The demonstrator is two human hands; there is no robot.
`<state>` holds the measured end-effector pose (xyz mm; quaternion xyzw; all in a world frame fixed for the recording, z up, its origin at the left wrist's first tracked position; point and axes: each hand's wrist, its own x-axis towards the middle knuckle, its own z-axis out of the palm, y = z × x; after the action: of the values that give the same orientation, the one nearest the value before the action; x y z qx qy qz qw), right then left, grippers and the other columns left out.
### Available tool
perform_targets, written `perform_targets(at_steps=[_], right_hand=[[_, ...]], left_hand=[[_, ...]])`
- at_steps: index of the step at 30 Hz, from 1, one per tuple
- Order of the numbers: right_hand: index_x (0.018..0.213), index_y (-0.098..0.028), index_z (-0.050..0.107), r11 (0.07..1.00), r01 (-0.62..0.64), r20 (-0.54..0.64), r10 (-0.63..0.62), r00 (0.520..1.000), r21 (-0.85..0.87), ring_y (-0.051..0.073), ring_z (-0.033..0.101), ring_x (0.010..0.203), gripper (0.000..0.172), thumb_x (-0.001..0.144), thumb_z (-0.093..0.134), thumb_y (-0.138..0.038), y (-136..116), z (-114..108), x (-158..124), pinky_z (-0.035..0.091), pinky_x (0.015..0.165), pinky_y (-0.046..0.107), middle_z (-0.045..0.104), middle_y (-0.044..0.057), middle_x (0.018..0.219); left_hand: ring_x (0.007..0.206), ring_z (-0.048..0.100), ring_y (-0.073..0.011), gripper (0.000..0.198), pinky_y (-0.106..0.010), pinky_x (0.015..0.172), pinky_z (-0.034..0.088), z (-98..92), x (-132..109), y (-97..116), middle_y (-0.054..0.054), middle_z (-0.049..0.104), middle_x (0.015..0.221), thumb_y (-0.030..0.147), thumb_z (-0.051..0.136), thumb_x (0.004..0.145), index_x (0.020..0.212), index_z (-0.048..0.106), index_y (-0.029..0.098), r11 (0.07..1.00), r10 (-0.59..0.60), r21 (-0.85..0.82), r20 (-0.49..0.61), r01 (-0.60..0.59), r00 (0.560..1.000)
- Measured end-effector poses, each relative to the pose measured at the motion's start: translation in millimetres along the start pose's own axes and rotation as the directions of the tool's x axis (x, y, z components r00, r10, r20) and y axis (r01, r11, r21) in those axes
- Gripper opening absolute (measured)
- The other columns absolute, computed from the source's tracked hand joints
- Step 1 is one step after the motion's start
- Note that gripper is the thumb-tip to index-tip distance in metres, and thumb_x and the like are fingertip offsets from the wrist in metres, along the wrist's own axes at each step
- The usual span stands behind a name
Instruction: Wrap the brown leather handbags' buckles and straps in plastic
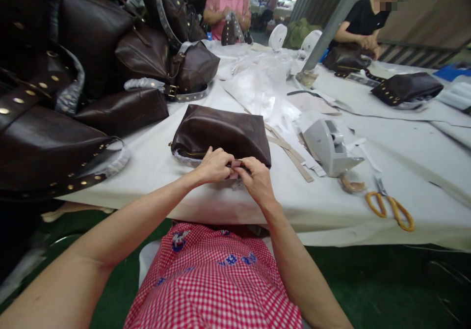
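A dark brown leather handbag lies on the table in front of me, its zipped opening toward me. Along its near left side runs a strap wrapped in clear plastic. At the bag's near edge, my left hand and my right hand are closed close together, pinching a short pinkish-brown strap piece between their fingertips. Part of that piece is hidden by my fingers, and I cannot tell how it joins the bag.
Brown handbags are piled at the left. On the right are a grey tape dispenser, a tape roll and orange-handled scissors. Plastic sheets and cardboard strips lie beyond the bag. Two co-workers handle bags across the table.
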<state>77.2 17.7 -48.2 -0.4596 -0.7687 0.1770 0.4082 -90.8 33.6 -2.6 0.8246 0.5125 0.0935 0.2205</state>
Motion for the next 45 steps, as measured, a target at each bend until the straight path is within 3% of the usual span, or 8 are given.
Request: perform_targets(at_steps=[5, 12, 15, 25, 34, 37, 45], right_hand=[[0.082, -0.022, 0.068, 0.996, 0.014, -0.021, -0.016, 1.0, -0.087, 0.02, 0.062, 0.081, 0.017, 0.089, 0.053, -0.02, -0.2, 3.4, -2.2, 0.044, 0.077, 0.033, 0.07, 0.003, 0.083], [0.076, -0.023, 0.063, 0.988, 0.055, -0.108, -0.071, 0.992, -0.144, 0.02, 0.061, 0.08, 0.018, 0.084, 0.05, -0.012, 1.1, 9.8, -7.2, 0.041, 0.078, 0.034, 0.07, 0.001, 0.081], [0.076, -0.024, 0.062, 0.989, 0.048, -0.119, -0.064, 0.991, -0.137, 0.021, 0.061, 0.08, 0.019, 0.083, 0.049, -0.012, 3.8, 10.0, -6.8, 0.041, 0.078, 0.035, 0.07, 0.001, 0.081], [0.078, -0.024, 0.063, 0.989, 0.086, -0.144, -0.103, 0.984, -0.118, 0.022, 0.063, 0.087, 0.022, 0.081, 0.047, -0.01, 13.5, 12.1, -9.6, 0.042, 0.086, 0.038, 0.07, 0.001, 0.086], [0.082, -0.025, 0.066, 0.988, 0.15, -0.14, -0.155, 0.978, -0.046, 0.021, 0.066, 0.089, 0.022, 0.085, 0.049, -0.012, 17.5, 9.1, -6.6, 0.042, 0.089, 0.04, 0.072, 0.001, 0.087], [0.084, -0.026, 0.066, 0.979, 0.2, -0.112, -0.203, 0.973, -0.039, 0.021, 0.064, 0.091, 0.02, 0.087, 0.05, -0.014, 23.0, 6.6, -7.4, 0.042, 0.091, 0.041, 0.071, 0.0, 0.089], [0.082, -0.027, 0.064, 0.908, 0.412, 0.092, -0.405, 0.91, -0.073, 0.018, 0.062, 0.092, 0.024, 0.096, 0.045, -0.022, 38.2, -4.1, -1.9, 0.044, 0.099, 0.044, 0.069, 0.0, 0.092]], left_hand=[[0.106, 0.055, -0.0293, 0.017, -0.066, 0.107, 0.025, -2.3, -0.8, -1.2, -0.007, 0.068, 0.093, 0.029, 0.055, 0.079, 0.081, 0.069, 0.02, 0.999, 0.023, 0.029, 0.012, -0.024, 1.0], [0.119, 0.048, -0.0324, 0.02, -0.078, 0.104, 0.013, -4.3, 4.3, -7.3, -0.006, 0.068, 0.101, 0.026, 0.049, 0.081, 0.089, 0.066, 0.02, 0.994, 0.076, 0.057, 0.197, -0.089, 0.977], [0.117, 0.049, -0.0307, 0.021, -0.077, 0.106, 0.01, -1.2, 5.0, -7.8, -0.005, 0.068, 0.102, 0.027, 0.048, 0.081, 0.089, 0.066, 0.019, 0.993, 0.107, 0.036, 0.161, -0.114, 0.981], [0.104, 0.054, -0.0283, 0.021, -0.074, 0.108, 0.01, 5.9, 7.0, -9.2, -0.002, 0.066, 0.08, 0.022, 0.048, 0.079, 0.069, 0.065, 0.017, 0.99, 0.134, -0.042, 0.056, -0.132, 0.989], [0.102, 0.057, -0.028, 0.026, -0.072, 0.108, 0.011, 5.9, 7.9, -11.4, -0.002, 0.066, 0.076, 0.022, 0.045, 0.083, 0.07, 0.067, 0.017, 0.989, 0.135, -0.074, 0.054, -0.131, 0.989], [0.102, 0.057, -0.0275, 0.028, -0.072, 0.108, 0.009, 7.9, 8.8, -12.4, -0.002, 0.067, 0.078, 0.024, 0.044, 0.084, 0.071, 0.068, 0.016, 0.988, 0.141, -0.075, 0.044, -0.137, 0.989], [0.101, 0.056, -0.0269, 0.025, -0.072, 0.108, 0.009, 12.2, 9.8, -14.5, -0.002, 0.066, 0.078, 0.026, 0.046, 0.084, 0.071, 0.066, 0.017, 0.985, 0.166, -0.05, 0.037, -0.164, 0.986]])
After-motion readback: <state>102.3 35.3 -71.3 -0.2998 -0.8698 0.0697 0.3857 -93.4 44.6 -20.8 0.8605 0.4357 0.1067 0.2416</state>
